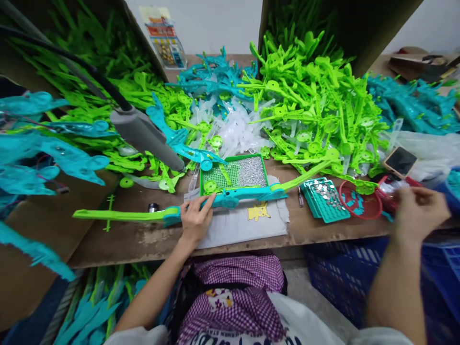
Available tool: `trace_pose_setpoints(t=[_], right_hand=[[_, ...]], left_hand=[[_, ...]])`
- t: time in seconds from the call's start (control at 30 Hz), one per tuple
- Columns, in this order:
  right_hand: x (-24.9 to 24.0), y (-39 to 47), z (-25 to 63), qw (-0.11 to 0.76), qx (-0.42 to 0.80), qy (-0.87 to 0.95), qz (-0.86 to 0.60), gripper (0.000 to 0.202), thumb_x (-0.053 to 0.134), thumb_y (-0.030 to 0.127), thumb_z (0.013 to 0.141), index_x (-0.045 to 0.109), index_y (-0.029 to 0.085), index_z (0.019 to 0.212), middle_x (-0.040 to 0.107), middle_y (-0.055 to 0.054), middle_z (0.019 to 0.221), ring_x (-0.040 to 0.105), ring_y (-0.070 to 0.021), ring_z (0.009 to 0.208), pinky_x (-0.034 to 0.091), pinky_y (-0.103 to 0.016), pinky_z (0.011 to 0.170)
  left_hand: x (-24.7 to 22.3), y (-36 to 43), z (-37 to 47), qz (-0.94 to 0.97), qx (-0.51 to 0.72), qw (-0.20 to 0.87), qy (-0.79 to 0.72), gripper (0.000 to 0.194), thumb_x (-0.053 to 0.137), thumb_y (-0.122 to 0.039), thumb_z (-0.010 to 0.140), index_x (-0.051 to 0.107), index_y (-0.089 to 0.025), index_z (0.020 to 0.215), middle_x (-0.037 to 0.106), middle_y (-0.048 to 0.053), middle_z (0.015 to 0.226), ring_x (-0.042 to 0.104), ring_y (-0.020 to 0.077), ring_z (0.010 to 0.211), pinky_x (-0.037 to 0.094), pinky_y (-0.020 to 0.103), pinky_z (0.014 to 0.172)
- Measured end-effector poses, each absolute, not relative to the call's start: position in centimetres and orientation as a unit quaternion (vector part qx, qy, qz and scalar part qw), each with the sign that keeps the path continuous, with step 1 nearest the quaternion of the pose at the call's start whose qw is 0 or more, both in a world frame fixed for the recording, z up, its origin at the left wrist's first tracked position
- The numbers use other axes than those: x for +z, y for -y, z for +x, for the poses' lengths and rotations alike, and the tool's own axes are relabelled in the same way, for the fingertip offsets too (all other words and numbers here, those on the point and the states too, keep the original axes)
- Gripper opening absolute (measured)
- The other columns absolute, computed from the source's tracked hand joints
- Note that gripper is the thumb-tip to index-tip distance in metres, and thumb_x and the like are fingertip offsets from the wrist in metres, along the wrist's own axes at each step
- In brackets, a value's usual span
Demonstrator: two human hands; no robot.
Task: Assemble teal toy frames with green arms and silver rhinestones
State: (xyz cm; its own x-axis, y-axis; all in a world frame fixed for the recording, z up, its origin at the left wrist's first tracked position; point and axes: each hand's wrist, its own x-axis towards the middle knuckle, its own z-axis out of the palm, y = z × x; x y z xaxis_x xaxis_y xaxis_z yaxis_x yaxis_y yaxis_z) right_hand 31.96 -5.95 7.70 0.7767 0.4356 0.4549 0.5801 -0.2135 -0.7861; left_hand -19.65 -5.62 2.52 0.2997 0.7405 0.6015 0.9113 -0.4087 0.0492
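My left hand [196,218] grips a long plastic part [247,193] with a teal middle and a lime-green arm at each end. It lies across a white cloth [233,225] with a yellow cartoon figure, along the front of a green tray [266,168] of small metal pieces. My right hand [419,213] is raised at the right beside a red container [384,184], its fingers pinched together. Whatever is between them is hidden. Close by are a red round dish [380,206] with teal bits and teal trays [336,213] bearing silver discs.
Heaps of lime-green parts [323,105] and teal parts [219,72] fill the back. A grey tool [143,134] hangs in from the upper left above the bench [132,244]. A small screwdriver [301,197] lies beside the cloth. A blue crate [345,273] stands below right.
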Motion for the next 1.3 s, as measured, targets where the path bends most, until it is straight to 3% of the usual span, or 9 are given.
trace_pose_setpoints(t=[0.07,0.13,0.23,0.43,0.73,1.1,1.3], right_hand=[[7.2,7.2,23.7,0.551,0.09,0.41,-0.721,0.017,0.064,0.032,0.078,0.064,0.024,0.093,0.066,-0.003,0.078,0.065,-0.0204,0.068,0.054,-0.041,0.073],[5.6,7.8,16.2,0.533,0.288,0.448,-0.657,0.016,0.065,0.037,0.08,0.062,0.023,0.088,0.065,-0.002,0.075,0.064,-0.0181,0.064,0.055,-0.036,0.065],[2.8,7.8,9.4,0.514,0.362,0.457,-0.629,0.025,0.061,0.039,0.083,0.06,0.021,0.101,0.065,0.0,0.075,0.064,-0.0155,0.061,0.054,-0.031,0.059],[0.8,6.8,7.2,0.485,0.329,0.52,-0.621,0.023,0.059,0.033,0.084,0.055,0.022,0.104,0.066,0.001,0.076,0.063,-0.0141,0.068,0.052,-0.03,0.068],[1.2,6.2,5.5,0.51,0.312,0.523,-0.607,0.028,0.06,0.029,0.083,0.045,0.022,0.105,0.064,0.004,0.07,0.061,-0.0132,0.063,0.05,-0.029,0.065],[1.6,5.1,4.2,0.479,0.28,0.571,-0.605,0.027,0.053,0.026,0.084,0.041,0.024,0.108,0.055,0.007,0.064,0.053,-0.0124,0.057,0.045,-0.027,0.06],[2.2,5.0,3.7,0.453,0.289,0.572,-0.62,0.026,0.048,0.029,0.088,0.04,0.023,0.112,0.056,0.004,0.069,0.055,-0.0146,0.062,0.044,-0.029,0.062]], left_hand=[[2.3,5.3,-19.8,-0.788,-0.276,0.151,0.529,0.045,0.056,-0.015,0.086,0.06,-0.025,0.13,0.07,0.009,0.103,0.065,0.0202,0.089,0.034,0.036,0.086],[2.0,5.2,-19.8,-0.783,-0.277,0.146,0.538,0.044,0.057,-0.016,0.086,0.061,-0.026,0.128,0.071,0.009,0.103,0.065,0.0206,0.09,0.034,0.036,0.086],[1.7,5.1,-19.9,-0.78,-0.272,0.133,0.547,0.043,0.058,-0.016,0.085,0.063,-0.028,0.126,0.071,0.008,0.103,0.065,0.0207,0.091,0.035,0.036,0.087],[1.6,5.1,-20.1,-0.788,-0.265,0.126,0.541,0.041,0.056,-0.018,0.087,0.064,-0.027,0.125,0.071,0.008,0.102,0.064,0.0203,0.09,0.034,0.036,0.086],[1.5,5.1,-20.0,-0.787,-0.277,0.13,0.536,0.04,0.055,-0.017,0.088,0.063,-0.026,0.126,0.071,0.008,0.102,0.065,0.0198,0.089,0.034,0.036,0.086],[1.3,5.4,-19.7,-0.777,-0.293,0.119,0.545,0.039,0.055,-0.016,0.088,0.065,-0.028,0.123,0.071,0.008,0.101,0.065,0.0194,0.09,0.034,0.036,0.086],[1.4,5.4,-19.5,-0.775,-0.312,0.125,0.535,0.037,0.055,-0.015,0.087,0.067,-0.027,0.12,0.072,0.006,0.098,0.066,0.0182,0.086,0.034,0.035,0.084]])
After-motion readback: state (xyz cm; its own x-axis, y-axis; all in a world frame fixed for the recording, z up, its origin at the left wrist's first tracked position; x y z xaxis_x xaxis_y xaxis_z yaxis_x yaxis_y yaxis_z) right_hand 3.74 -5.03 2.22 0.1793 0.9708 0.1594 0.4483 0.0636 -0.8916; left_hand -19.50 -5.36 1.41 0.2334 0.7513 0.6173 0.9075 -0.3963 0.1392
